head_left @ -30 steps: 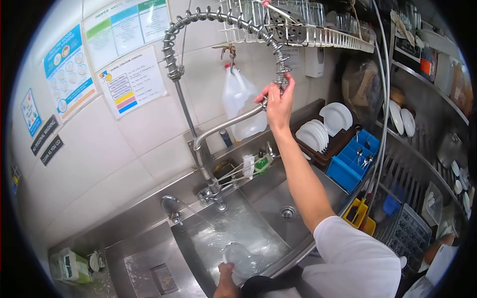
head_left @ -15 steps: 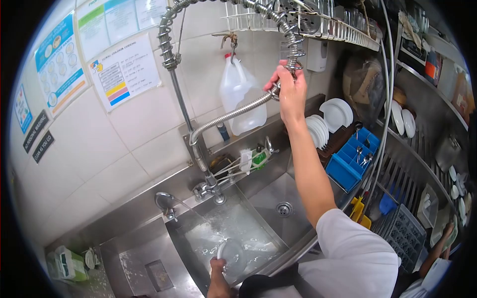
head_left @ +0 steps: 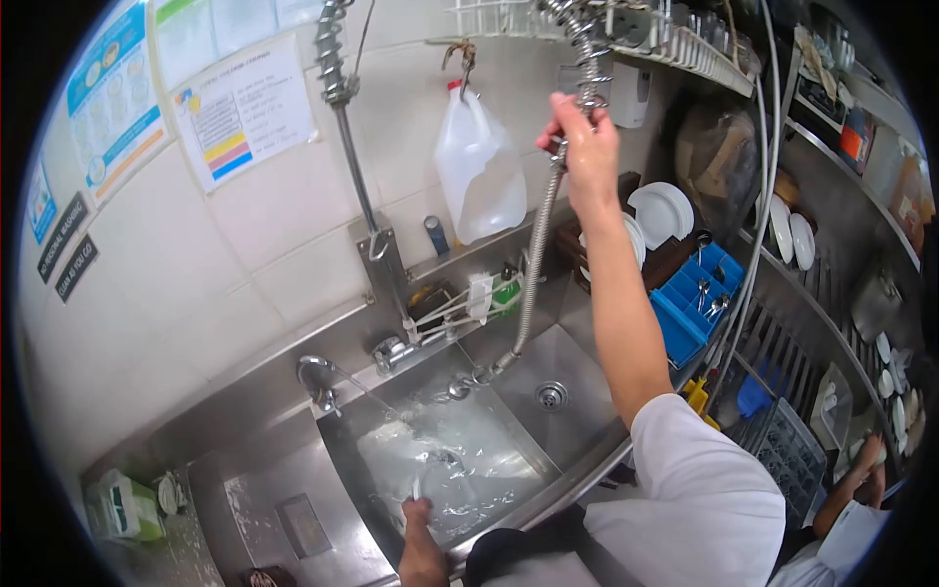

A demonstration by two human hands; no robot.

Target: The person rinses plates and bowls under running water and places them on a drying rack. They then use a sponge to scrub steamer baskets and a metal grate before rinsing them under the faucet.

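My right hand (head_left: 585, 152) is raised and closed round the upper end of the metal spray hose (head_left: 536, 245). The hose hangs down from it, its spray head low over the filled middle sink (head_left: 372, 460). At the near left of that sink, my left hand (head_left: 418, 511) holds the edge of a clear container (head_left: 440, 484), partly in the water and hard to make out. A thin stream runs from the small tap (head_left: 318, 377) into the same sink.
Right of the water lies a sink with a drain (head_left: 552, 395). White plates (head_left: 662, 215) and a blue cutlery holder (head_left: 699, 298) stand beyond it. A plastic jug (head_left: 479, 166) hangs on the wall. Another person's hands (head_left: 866, 465) are at far right.
The hose's free end has swung from the left tap post to hang above the sinks. My right hand has shifted slightly right. The container in my left hand sits tilted differently.
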